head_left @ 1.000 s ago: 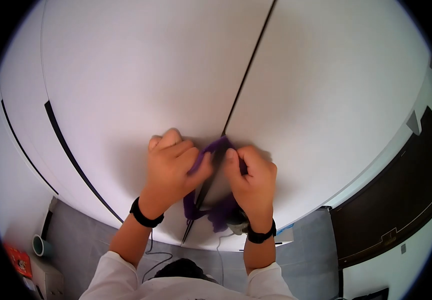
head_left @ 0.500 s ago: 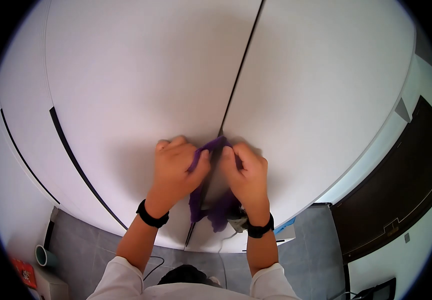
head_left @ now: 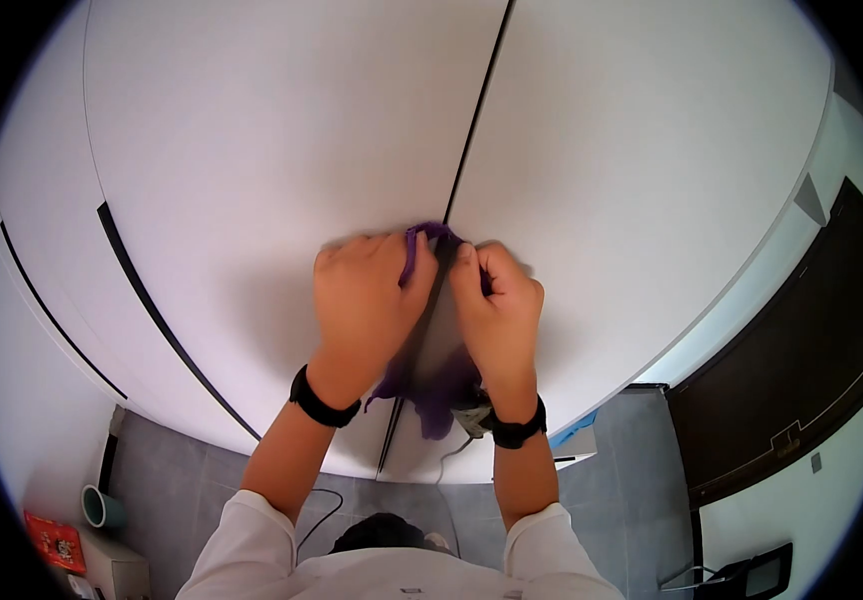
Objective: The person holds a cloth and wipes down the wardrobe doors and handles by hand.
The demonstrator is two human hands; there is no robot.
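Note:
A purple cloth hangs between my two hands, in front of the white cabinet doors. My left hand is closed on its upper left edge, with the thumb toward the middle. My right hand pinches the upper right edge between thumb and curled fingers. Between the hands the cloth's edge forms an arch over the dark seam of the doors, and its lower part drapes below. A grey-green object shows partly beside my right wrist; what it is I cannot tell.
Long black handles line the doors at left. A dark brown door stands at right. On the grey floor are a teal pot and cables. A red packet lies on a box at lower left.
Both hands have risen along the door seam with the cloth's upper edge. My left hand has turned so its back shows more, and the cloth's lower part has moved up a little.

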